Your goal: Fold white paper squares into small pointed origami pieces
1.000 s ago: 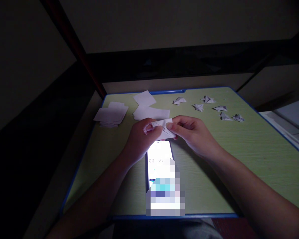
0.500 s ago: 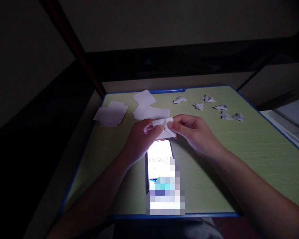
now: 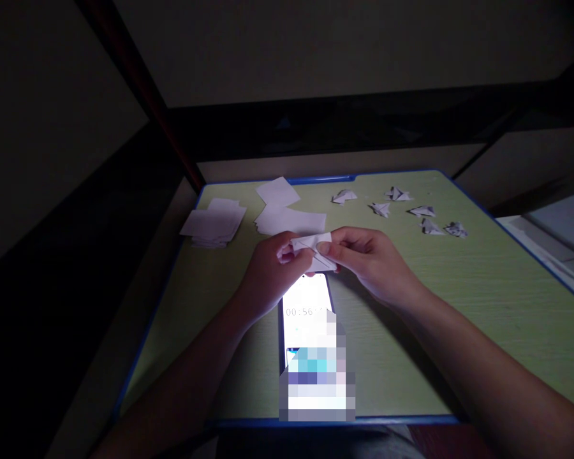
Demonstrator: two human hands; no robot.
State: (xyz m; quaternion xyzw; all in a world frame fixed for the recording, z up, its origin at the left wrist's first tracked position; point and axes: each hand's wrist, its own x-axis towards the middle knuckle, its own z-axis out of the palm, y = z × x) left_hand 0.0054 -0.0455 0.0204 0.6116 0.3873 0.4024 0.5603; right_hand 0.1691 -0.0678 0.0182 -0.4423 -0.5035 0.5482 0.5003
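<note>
A small folded piece of white paper [image 3: 321,260] is held up over the middle of the table between both hands. My left hand [image 3: 278,264] pinches its left part, the thumb lying across the front. On the right, my right hand [image 3: 366,255] grips the paper with its thumb pressed on the front face. Creases and overlapping flaps show on the side facing me; the fingers behind the paper are mostly hidden. Just below the hands lies a lit phone [image 3: 307,299] with timer digits on its screen, its lower part blurred out by large pixels.
Loose white sheets [image 3: 291,218] lie beyond my hands, and a stack of paper [image 3: 213,223] sits at the far left. Several folded paper figures [image 3: 421,211] are scattered at the back right. The green table [image 3: 483,331] has a blue rim; pale flat objects [image 3: 564,236] stand past its right edge.
Both hands keep their hold on the folded paper, with only slight shifts of the thumbs. The whole view has tilted a little, so everything appears slightly lower.
</note>
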